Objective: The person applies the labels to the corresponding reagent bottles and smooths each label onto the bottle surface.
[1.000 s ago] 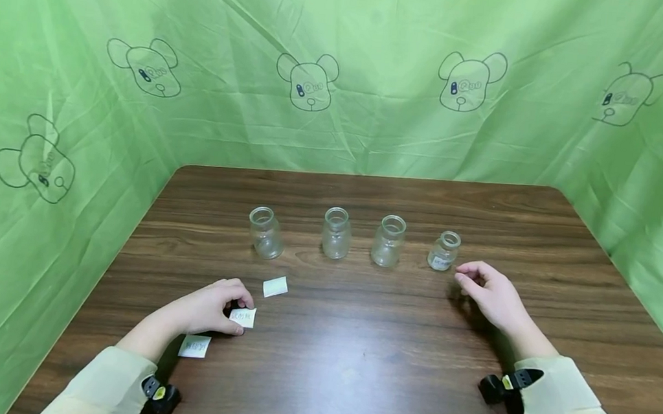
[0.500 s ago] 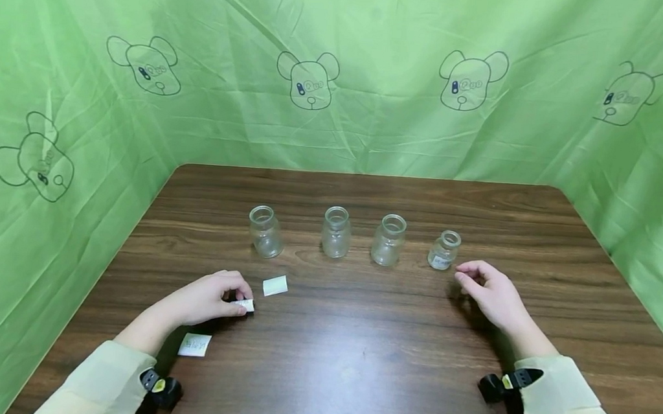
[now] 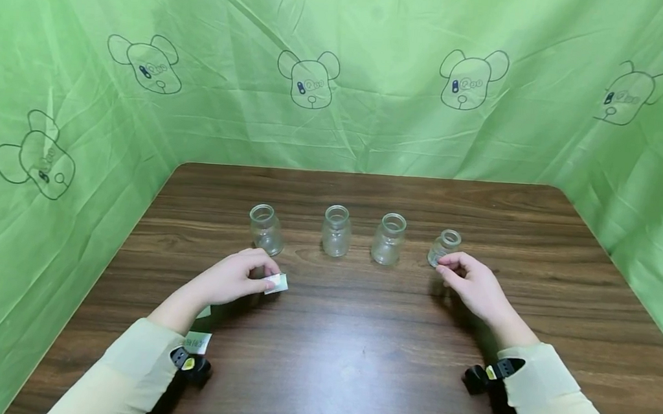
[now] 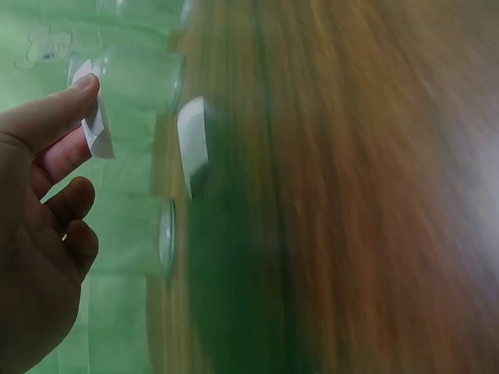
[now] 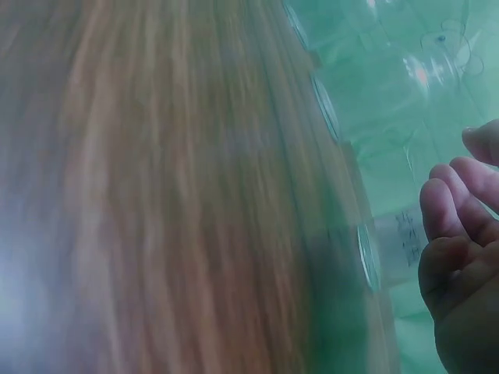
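My left hand (image 3: 235,277) pinches a small white paper label (image 4: 98,136) between thumb and index finger; the left wrist view shows it bent. Beyond it lies a second white label (image 4: 193,140) on the table, and in the head view the left fingertips overlap that spot. My right hand (image 3: 471,288) has loosely bent fingers and holds nothing. Its fingertips are right at the small glass jar (image 3: 450,240) on the right. Handwriting shows on this jar's paper label (image 5: 401,241) in the right wrist view; the fingers cover most of it in the head view.
Three larger glass jars stand in the row: a left one (image 3: 267,231), a middle one (image 3: 336,232) and a right one (image 3: 389,239). A written label (image 3: 199,343) lies beside the left wrist. Green cloth (image 3: 372,139) surrounds the brown table (image 3: 353,378).
My left hand has lifted its label off the table and moved forward and right, over the other label. The right hand has shifted left, closer to the small jar.
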Demonstrator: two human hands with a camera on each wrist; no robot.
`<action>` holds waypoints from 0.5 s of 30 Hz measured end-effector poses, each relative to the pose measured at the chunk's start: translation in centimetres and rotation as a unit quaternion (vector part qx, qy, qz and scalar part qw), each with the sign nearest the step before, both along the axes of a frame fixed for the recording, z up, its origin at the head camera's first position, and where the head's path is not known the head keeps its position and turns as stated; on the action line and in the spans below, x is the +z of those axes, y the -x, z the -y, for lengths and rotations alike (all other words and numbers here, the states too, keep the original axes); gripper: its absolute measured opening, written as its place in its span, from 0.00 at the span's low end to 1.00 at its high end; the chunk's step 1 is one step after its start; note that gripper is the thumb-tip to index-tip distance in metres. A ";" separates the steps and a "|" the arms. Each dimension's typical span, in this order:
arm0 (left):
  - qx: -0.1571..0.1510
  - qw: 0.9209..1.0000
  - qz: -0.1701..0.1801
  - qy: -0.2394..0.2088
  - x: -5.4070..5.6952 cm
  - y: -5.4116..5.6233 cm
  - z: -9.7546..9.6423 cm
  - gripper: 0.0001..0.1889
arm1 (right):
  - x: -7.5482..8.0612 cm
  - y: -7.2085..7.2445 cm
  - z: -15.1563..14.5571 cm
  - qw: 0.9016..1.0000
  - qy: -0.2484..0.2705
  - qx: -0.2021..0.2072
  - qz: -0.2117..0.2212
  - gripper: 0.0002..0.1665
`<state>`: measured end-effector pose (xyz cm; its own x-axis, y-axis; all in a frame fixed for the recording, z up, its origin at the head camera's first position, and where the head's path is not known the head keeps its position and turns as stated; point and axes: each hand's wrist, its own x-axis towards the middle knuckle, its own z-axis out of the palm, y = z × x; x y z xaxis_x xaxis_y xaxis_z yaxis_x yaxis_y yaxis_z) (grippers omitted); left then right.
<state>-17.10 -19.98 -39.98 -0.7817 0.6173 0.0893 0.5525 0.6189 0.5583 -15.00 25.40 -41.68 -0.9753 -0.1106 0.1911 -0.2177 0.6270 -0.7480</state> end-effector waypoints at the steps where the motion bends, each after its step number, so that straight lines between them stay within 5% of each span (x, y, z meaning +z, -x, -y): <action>1: -0.001 1.000 -0.001 -0.003 0.0 0.1 -0.4 0.07 | 0.0 0.1 0.3 1.000 0.004 0.003 0.002 0.11; 15: -0.018 0.997 -0.016 -0.073 0.2 1.7 -6.9 0.10 | 0.5 1.1 5.0 0.994 0.043 0.085 0.047 0.14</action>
<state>-18.78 -13.07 -39.77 -0.7546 0.6232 0.2053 0.5919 0.5116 0.6228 -16.11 20.40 -41.16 -0.9578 -0.2627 0.1165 -0.2421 0.5195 -0.8195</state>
